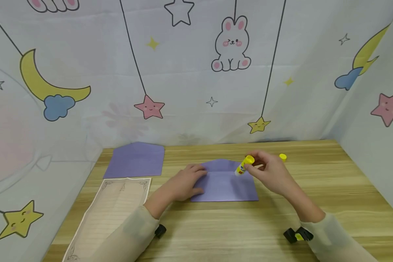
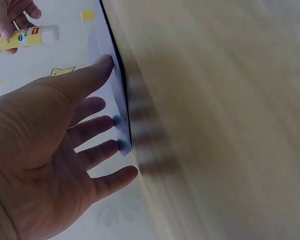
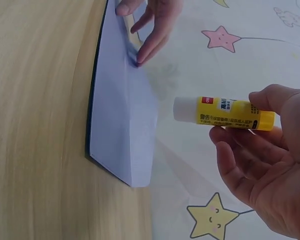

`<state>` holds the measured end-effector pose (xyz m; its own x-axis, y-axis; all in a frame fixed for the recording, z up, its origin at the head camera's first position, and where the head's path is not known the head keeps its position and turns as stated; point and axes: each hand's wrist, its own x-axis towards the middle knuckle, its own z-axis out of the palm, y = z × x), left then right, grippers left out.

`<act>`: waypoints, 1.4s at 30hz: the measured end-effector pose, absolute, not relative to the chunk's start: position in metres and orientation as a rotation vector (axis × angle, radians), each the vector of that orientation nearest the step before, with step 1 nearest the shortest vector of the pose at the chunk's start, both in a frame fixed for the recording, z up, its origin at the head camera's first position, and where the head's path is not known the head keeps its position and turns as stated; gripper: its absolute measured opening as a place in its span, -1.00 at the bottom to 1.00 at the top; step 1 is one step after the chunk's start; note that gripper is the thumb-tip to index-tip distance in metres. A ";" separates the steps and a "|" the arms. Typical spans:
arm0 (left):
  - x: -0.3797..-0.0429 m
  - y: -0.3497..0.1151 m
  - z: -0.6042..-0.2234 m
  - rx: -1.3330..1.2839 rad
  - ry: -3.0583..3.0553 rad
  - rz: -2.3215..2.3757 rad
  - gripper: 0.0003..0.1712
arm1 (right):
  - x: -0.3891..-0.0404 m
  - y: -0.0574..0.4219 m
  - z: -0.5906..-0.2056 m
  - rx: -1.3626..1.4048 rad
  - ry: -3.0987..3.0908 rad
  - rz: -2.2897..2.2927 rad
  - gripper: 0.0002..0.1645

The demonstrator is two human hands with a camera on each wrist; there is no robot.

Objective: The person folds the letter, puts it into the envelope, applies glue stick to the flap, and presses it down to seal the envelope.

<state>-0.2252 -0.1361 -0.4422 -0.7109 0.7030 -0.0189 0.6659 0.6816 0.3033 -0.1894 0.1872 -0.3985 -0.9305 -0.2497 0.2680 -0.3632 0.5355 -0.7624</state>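
Note:
A purple envelope (image 1: 226,189) lies on the wooden table with its flap folded open toward the back. My left hand (image 1: 187,182) rests on its left end, fingers spread and fairly straight; in the left wrist view the fingertips (image 2: 121,145) press on the paper. My right hand (image 1: 272,173) pinches a yellow glue stick (image 3: 235,114) between thumb and fingers, above the envelope's right side. Its cap is off, and the white end points down toward the envelope in the head view. The yellow cap (image 1: 283,157) sits on the table behind the right hand.
Another purple envelope (image 1: 135,160) lies at the back left of the table. In front of it is a cream bordered sheet of lined paper (image 1: 112,207), partly covered by the left sleeve. A printed white curtain (image 1: 190,80) hangs along the table's back edge.

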 end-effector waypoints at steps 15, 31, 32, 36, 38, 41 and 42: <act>-0.225 -0.133 -0.443 1.027 2.666 0.345 -0.34 | -0.204 0.161 -0.413 0.670 -2.790 1.102 -0.56; -0.225 -0.132 -0.441 1.013 2.667 0.335 -0.33 | -0.214 0.125 -0.429 0.783 -2.785 1.125 -0.57; -0.224 -0.132 -0.441 1.013 2.664 0.342 -0.34 | -0.214 0.123 -0.429 0.788 -2.782 1.129 -0.57; -0.224 -0.132 -0.440 1.013 2.658 0.347 -0.34 | -0.214 0.111 -0.430 0.805 -2.781 1.141 -0.56; -0.224 -0.132 -0.440 1.010 2.659 0.347 -0.34 | -0.215 0.106 -0.431 0.817 -2.787 1.149 -0.56; -0.224 -0.132 -0.439 1.000 2.658 0.346 -0.33 | -0.216 0.099 -0.431 0.834 -2.792 1.167 -0.55; -0.224 -0.132 -0.439 0.998 2.658 0.347 -0.33 | -0.217 0.098 -0.431 0.841 -2.794 1.171 -0.55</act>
<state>-0.2235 -0.1319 -0.4392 -0.7220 0.6694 -0.1753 0.6020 0.7325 0.3178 -0.2167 0.0977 -0.4310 -0.8568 -0.4765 0.1972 -0.4747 0.5793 -0.6626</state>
